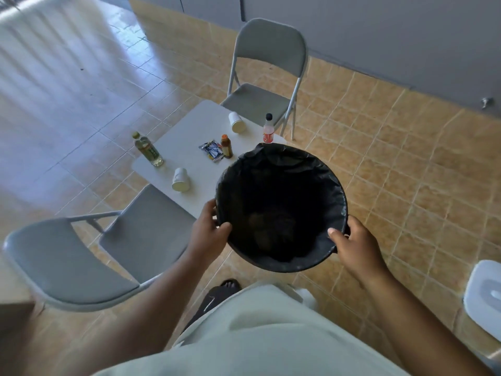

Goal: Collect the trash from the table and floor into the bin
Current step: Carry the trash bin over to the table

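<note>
Room first: tan square-tiled floor all over, going pale and glary toward the far left, with a grey wall running along the back right. In the middle sits a small white rectangular table, with one grey padded folding chair at its far side and a second grey folding chair at the near left, its seat tucked right up against the table edge. A white plastic lid-looking thing pokes in at the right edge, can't tell what it is exactly.

The round black bin lined with a black plastic bag is held up in the air in front of the person, over the near right corner of the table. It hides that corner. Inside it's dark; there are some brownish shapes at the bottom but I can't make them out.

The left hand is clamped on the bin's near-left rim, thumb over the edge. The right hand grips the near-right rim the same way.

On the table, still uncollected: a clear bottle of yellowish liquid with a green label at the left edge, two white paper cups lying on their sides, one near the front and one at the back, a red-labelled bottle with a black cap just behind the bin, a small brown bottle with an orange cap, and a crumpled blue-and-white wrapper touching it.
</note>
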{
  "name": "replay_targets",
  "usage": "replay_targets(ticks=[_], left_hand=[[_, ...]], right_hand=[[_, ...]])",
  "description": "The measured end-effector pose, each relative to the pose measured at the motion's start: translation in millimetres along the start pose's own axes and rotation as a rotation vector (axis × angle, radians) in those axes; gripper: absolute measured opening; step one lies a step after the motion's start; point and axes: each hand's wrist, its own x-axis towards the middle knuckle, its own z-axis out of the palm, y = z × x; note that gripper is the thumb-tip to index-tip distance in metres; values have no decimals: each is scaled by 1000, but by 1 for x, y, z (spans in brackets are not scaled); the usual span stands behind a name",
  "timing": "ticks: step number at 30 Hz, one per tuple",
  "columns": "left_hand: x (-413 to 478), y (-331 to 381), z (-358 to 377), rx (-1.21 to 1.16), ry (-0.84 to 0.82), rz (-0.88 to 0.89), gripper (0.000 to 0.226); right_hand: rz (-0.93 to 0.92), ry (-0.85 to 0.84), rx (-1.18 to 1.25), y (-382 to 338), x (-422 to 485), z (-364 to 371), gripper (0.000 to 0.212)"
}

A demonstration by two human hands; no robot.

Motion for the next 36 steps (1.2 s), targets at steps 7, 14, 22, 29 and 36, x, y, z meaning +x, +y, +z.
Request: replay_targets(ticks=[7,14,22,29,36], left_hand=[[11,-19,-5,-111,74,-112,63],[73,-24,-16,-151,89,-159,75],[142,-27,-32,-276,95,-208,74],[176,-36,-51,-374,193,-243,74],[178,-44,-42,-436,368,-330,65]], right_hand=[[-38,-105,-59,-15,46,15,9],[-4,-162,-131,-49,113,46,15],[10,-188,-190,-87,185,79,13],[17,-308,-192,-113,244,123,18],[-35,-501,-270,-132,306,160,16]])
